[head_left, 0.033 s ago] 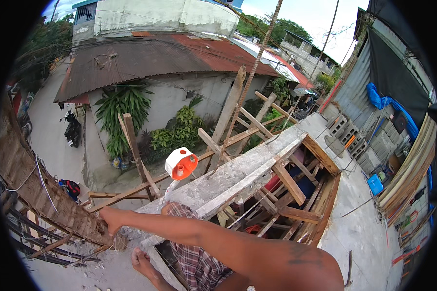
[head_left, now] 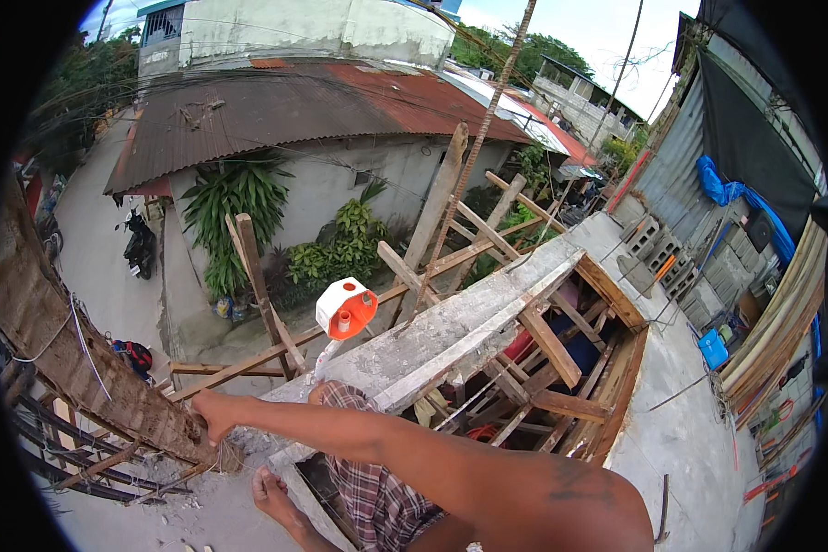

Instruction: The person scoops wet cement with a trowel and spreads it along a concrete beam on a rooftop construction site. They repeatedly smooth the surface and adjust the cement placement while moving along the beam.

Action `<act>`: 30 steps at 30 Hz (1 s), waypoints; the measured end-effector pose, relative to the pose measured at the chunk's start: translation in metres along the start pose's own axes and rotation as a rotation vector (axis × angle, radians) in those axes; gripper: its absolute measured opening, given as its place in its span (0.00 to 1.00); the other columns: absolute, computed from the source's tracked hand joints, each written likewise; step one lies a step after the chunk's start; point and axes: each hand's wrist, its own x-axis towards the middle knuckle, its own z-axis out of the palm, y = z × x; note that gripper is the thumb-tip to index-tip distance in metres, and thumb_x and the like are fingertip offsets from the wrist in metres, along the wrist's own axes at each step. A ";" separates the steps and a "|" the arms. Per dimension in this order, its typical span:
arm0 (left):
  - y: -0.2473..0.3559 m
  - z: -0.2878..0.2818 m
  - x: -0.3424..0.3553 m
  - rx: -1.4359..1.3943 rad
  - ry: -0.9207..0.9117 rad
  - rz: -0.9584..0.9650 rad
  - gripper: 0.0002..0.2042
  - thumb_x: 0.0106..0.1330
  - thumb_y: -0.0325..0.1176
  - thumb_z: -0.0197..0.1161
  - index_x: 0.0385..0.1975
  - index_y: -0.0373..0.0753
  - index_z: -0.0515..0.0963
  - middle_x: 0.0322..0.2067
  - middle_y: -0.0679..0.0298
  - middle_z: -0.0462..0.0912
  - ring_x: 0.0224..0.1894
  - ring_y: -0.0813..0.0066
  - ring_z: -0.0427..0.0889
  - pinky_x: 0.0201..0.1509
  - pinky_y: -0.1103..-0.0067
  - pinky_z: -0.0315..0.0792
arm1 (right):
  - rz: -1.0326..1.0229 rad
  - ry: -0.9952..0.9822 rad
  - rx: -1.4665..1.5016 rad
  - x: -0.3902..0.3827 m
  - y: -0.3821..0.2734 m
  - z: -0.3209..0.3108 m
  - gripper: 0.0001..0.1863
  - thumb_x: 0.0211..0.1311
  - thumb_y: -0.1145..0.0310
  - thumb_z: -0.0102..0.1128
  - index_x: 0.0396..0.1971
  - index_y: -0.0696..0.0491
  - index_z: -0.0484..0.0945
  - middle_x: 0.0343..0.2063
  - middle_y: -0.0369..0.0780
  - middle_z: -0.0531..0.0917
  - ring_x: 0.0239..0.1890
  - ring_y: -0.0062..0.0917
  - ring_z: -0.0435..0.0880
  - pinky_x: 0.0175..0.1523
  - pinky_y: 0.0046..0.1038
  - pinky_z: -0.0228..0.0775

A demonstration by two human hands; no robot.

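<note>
My right hand [head_left: 213, 419] reaches across my body and grips the edge of a rough, weathered wooden board [head_left: 101, 377] at the left, fingers partly hidden. My left hand [head_left: 274, 497], lower down beside the concrete edge, has curled fingers; whatever they hold, if anything, I cannot make out. My knee in plaid shorts [head_left: 350, 432] rests by the concrete beam [head_left: 442, 340]. An octagonal white and orange junction box [head_left: 345, 308] stands on a white conduit just beyond the knee.
A timber-framed opening [head_left: 552, 345] lies right of me. Wooden braces [head_left: 428, 230] rise along the beam's far side. Rebar [head_left: 55, 451] juts at left. A road with a motorcycle [head_left: 140, 244] lies below. Hollow blocks [head_left: 672, 267] and long planks [head_left: 768, 313] fill the right.
</note>
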 end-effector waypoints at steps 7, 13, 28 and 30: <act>-0.004 -0.011 -0.004 -0.024 0.095 -0.138 0.11 0.65 0.38 0.59 0.40 0.37 0.78 0.27 0.71 0.72 0.25 0.85 0.68 0.27 0.86 0.61 | 0.116 0.055 0.231 -0.019 -0.006 0.000 0.19 0.22 0.70 0.74 0.18 0.64 0.77 0.17 0.49 0.79 0.21 0.36 0.80 0.28 0.35 0.70; -0.005 -0.010 -0.009 -0.012 0.056 -0.158 0.14 0.65 0.39 0.59 0.44 0.37 0.78 0.30 0.69 0.74 0.28 0.83 0.70 0.29 0.84 0.63 | -0.006 0.099 -0.027 -0.020 -0.028 -0.015 0.17 0.24 0.70 0.70 0.19 0.64 0.76 0.19 0.55 0.78 0.26 0.48 0.80 0.29 0.39 0.70; -0.006 -0.015 -0.015 -0.057 0.002 -0.022 0.14 0.64 0.34 0.59 0.44 0.30 0.77 0.28 0.65 0.77 0.26 0.80 0.73 0.31 0.83 0.70 | -0.149 -0.004 -0.182 -0.009 -0.031 -0.013 0.29 0.24 0.65 0.72 0.35 0.61 0.80 0.30 0.55 0.82 0.37 0.53 0.80 0.41 0.38 0.75; -0.004 -0.018 -0.017 -0.130 -0.026 -0.016 0.13 0.64 0.34 0.60 0.41 0.30 0.78 0.28 0.65 0.77 0.26 0.80 0.73 0.31 0.83 0.70 | -0.117 0.000 -0.100 -0.003 -0.022 -0.012 0.33 0.16 0.65 0.78 0.34 0.60 0.80 0.33 0.53 0.83 0.41 0.49 0.81 0.45 0.39 0.75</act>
